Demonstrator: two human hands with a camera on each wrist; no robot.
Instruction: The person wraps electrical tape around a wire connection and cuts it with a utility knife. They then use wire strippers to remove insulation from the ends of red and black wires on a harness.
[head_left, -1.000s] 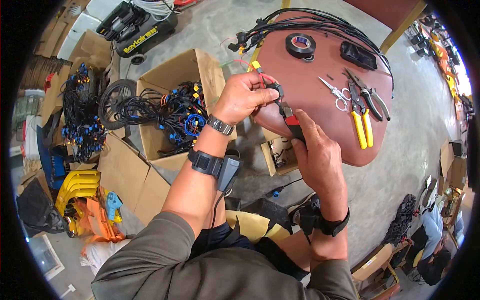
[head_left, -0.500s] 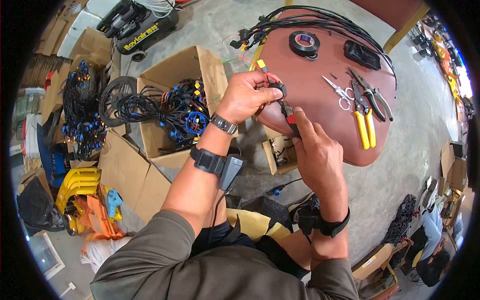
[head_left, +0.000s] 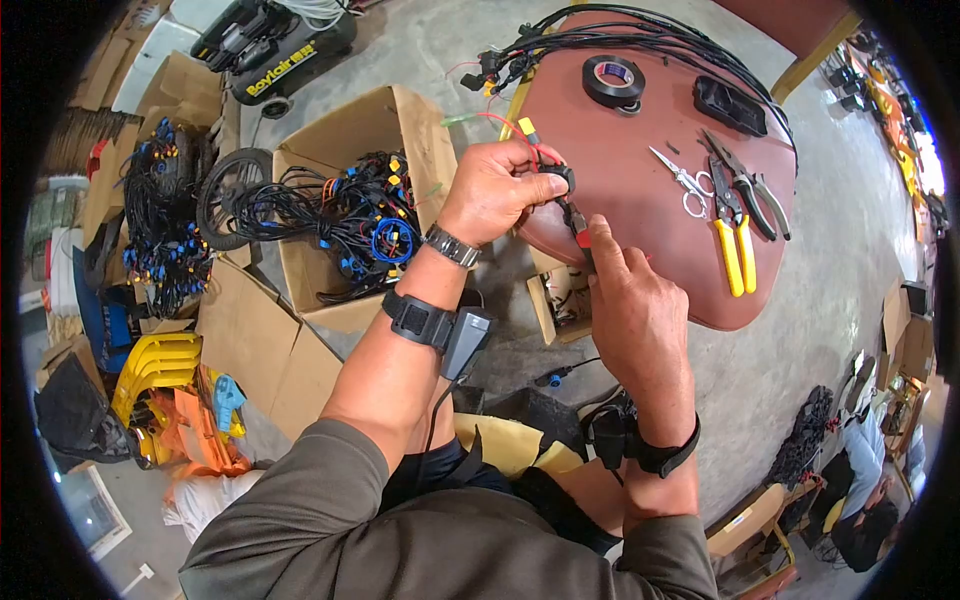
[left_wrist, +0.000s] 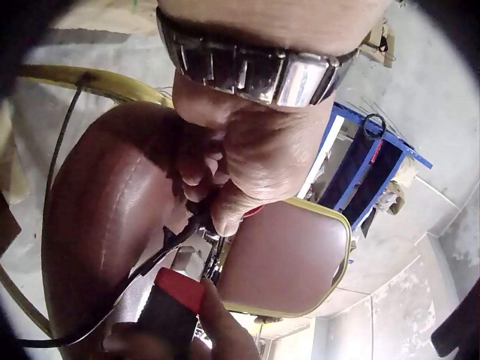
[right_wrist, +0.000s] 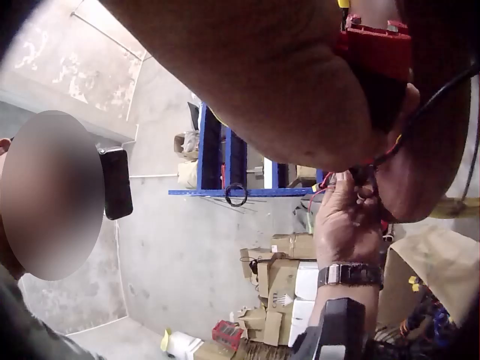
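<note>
The right hand (head_left: 640, 320) is closest. Its fingers are curled tight round a small cutter (head_left: 580, 235) with a red plastic handle and a thin metal nose. The thumb lies along the handle.

Just past it, the left hand (head_left: 495, 190) is closed too. It pinches a little black plug (head_left: 560, 178) and some thin red wires (head_left: 530, 152) between thumb and fingers. The cutter's nose is right at the plug. Both are held up over the near edge of a brown seat (head_left: 620, 170), which is smooth, shiny and round at the corners.

Farther back on the seat lie silver scissors (head_left: 685, 185) and pliers (head_left: 730, 245) with long yellow handles. Behind those sits a round black roll of tape (head_left: 613, 82). A thick bunch of black cables (head_left: 640, 35) curves along the far edge.

On the floor to the left stands an open cardboard box (head_left: 420, 140).
</note>
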